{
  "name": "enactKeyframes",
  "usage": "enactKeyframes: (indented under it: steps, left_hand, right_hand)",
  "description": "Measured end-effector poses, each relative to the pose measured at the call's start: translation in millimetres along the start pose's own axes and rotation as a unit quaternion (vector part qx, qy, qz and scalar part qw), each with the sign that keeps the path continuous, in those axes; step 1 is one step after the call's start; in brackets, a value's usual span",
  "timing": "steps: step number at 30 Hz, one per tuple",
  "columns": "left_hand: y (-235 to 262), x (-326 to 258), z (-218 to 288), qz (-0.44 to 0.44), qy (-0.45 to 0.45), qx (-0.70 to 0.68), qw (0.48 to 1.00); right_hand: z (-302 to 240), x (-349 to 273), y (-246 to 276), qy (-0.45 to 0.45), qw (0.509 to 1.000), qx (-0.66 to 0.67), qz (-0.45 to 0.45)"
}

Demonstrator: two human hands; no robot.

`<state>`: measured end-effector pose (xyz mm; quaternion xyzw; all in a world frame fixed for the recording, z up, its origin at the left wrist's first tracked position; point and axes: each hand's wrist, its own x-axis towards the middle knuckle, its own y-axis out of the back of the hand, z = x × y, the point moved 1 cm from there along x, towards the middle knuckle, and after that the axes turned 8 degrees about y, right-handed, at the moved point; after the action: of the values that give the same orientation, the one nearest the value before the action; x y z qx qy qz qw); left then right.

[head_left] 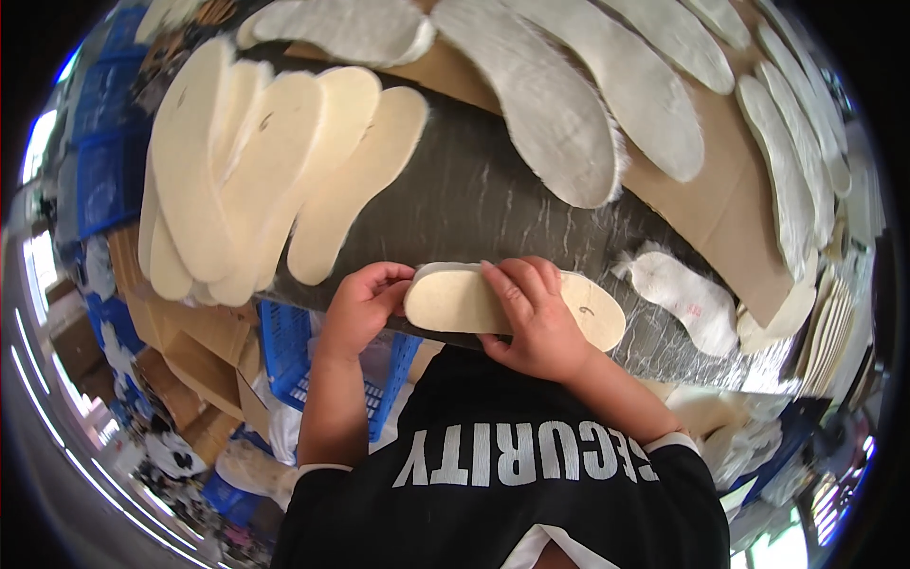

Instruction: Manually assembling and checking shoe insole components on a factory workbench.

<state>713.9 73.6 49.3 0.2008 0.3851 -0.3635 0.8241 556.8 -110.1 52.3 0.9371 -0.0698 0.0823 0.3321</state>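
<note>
Both hands on one flat cream foam insole with a fuzzy white underside, lying at the near edge of the dark grey marbled tabletop.

Left hand: fingers curled around the insole's heel end, pinching it. Right hand: laid over the insole's middle, fingers spread across the top and pressing down, thumb at the near edge. The toe end sticks out past the right hand, small dark mark visible on it.

Beyond the left hand: fanned stack of plain cream insoles, overlapping. Beyond the right hand: long white fleece insoles on a sheet of brown cardboard. Just right of the right hand: small white fleece piece, lying flat, apart from the held insole. Below the left forearm: blue plastic crate, off the tabletop.
</note>
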Motion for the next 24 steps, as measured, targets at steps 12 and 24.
enactKeyframes:
  steps: [12,24]
  left_hand:
    - [-11,-2,-19,0.03,-0.041,-0.02,0.999]
    - [-26,1,-15,-0.059,-0.081,-0.281,0.954]
  right_hand:
    - [-3,1,3,-0.027,0.999,0.013,-0.016]
    - [-4,9,14,-0.031,0.996,-0.016,-0.087]
